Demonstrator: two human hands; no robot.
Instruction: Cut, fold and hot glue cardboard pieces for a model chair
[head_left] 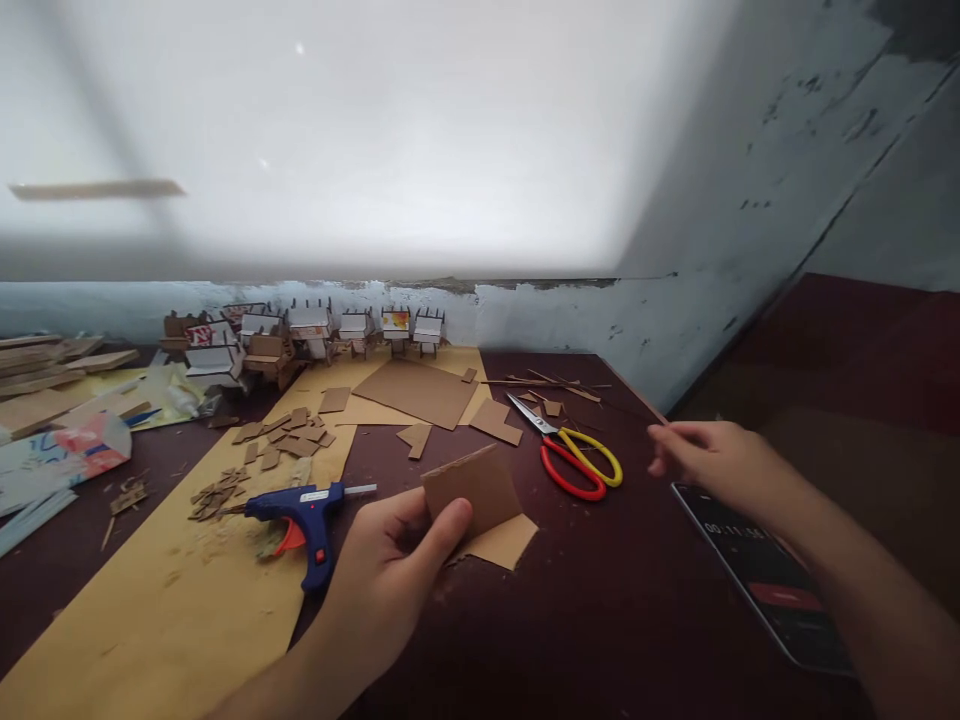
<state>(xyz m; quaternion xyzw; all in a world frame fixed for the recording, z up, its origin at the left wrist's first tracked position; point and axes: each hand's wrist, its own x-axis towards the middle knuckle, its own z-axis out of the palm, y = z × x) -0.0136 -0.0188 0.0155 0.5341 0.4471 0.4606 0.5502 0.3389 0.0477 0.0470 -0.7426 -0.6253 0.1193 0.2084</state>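
Observation:
My left hand pinches a brown cardboard piece between thumb and fingers, tilted up above the dark table. Just below its lower edge is a lighter cardboard flap; whether the two are joined I cannot tell. My right hand is raised over the table's right side, fingertips pressed together; what they hold, if anything, is too thin to make out. Between the hands lie scissors with one red and one yellow handle, blades partly apart. A blue glue gun rests on its side left of my left hand.
Small cardboard cuttings and a larger cardboard sheet lie on yellow paper. Miniature cardboard chairs line the wall. Thin strips lie behind the scissors. A phone showing a timer lies under my right forearm.

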